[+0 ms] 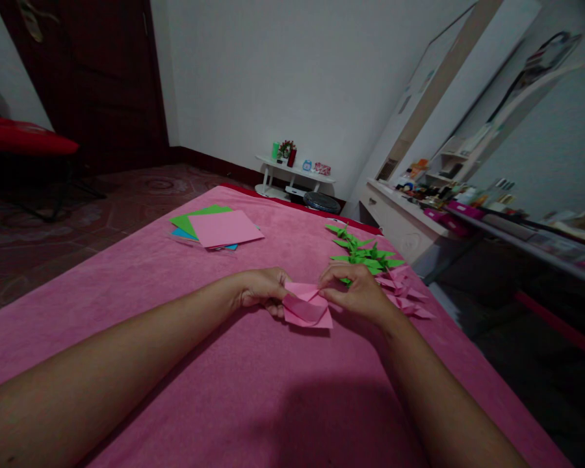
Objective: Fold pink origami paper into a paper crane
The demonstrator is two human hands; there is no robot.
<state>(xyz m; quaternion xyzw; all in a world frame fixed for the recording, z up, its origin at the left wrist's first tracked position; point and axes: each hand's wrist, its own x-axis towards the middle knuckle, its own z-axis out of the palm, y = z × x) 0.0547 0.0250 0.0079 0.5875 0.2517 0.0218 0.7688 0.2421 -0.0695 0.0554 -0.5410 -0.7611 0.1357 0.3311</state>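
A partly folded pink paper square [306, 308] lies on the pink cloth [214, 364] in front of me. My left hand [262, 290] pinches its left edge with closed fingers. My right hand [353, 290] pinches its upper right corner, fingers closed on a fold. Both forearms reach in from the bottom of the view. Just behind my right hand sit folded green paper figures [363, 252] and folded pink paper figures [403, 292].
A stack of flat paper sheets [221, 228], pink on top with green and blue below, lies at the far left of the cloth. A white low shelf [292, 173] stands by the wall. A cluttered dressing table [419, 208] borders the right side.
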